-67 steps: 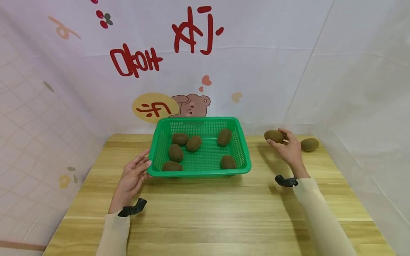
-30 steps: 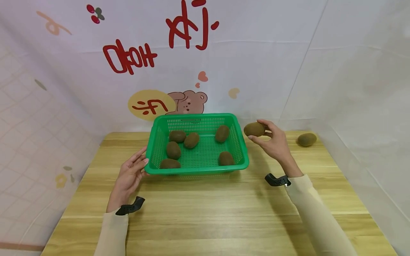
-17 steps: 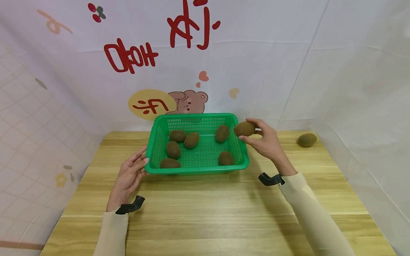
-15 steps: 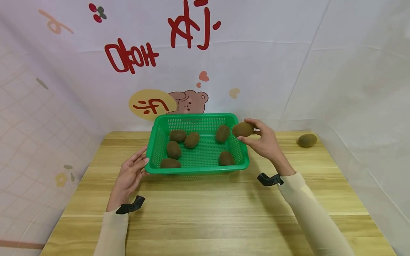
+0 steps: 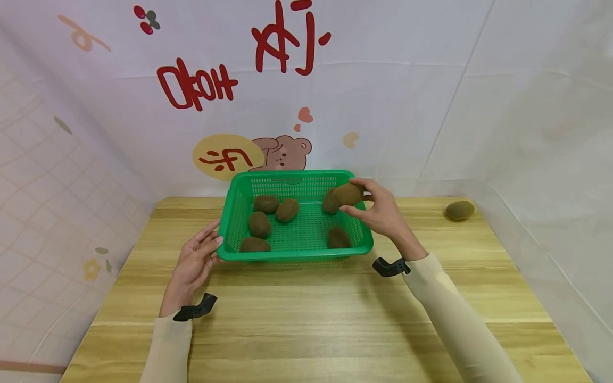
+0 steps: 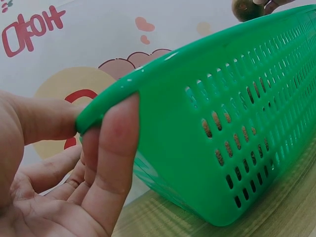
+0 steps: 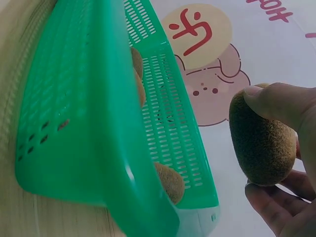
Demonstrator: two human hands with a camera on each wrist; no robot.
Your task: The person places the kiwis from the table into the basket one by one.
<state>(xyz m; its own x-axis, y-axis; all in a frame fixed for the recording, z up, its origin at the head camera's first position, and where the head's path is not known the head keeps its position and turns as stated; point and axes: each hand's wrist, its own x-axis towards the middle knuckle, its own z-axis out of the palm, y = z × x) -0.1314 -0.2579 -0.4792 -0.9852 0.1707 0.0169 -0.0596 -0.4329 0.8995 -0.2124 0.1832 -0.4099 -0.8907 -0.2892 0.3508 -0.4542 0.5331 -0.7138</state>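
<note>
A green plastic basket (image 5: 297,256) with slotted walls holds several brown kiwis, among them one kiwi (image 5: 287,210) near its middle. My left hand (image 5: 193,263) grips the basket's left rim; in the left wrist view the thumb and fingers pinch the rim (image 6: 163,59) from both sides. Over the basket's right side, my right hand (image 5: 380,213) holds a kiwi (image 5: 348,195) between thumb and fingers. That held kiwi (image 7: 261,138) shows large in the right wrist view. It partly hides another kiwi (image 5: 329,202) lying below it in the basket.
One loose kiwi (image 5: 460,210) lies on the wooden table (image 5: 306,324) at the far right. Behind the basket hangs a white cloth (image 5: 392,106) printed with red characters and a bear. Cloth walls also stand at the left and right.
My right hand has carried its kiwi leftward from the table's right side to above the basket's right part. My left hand keeps its grip on the rim.
</note>
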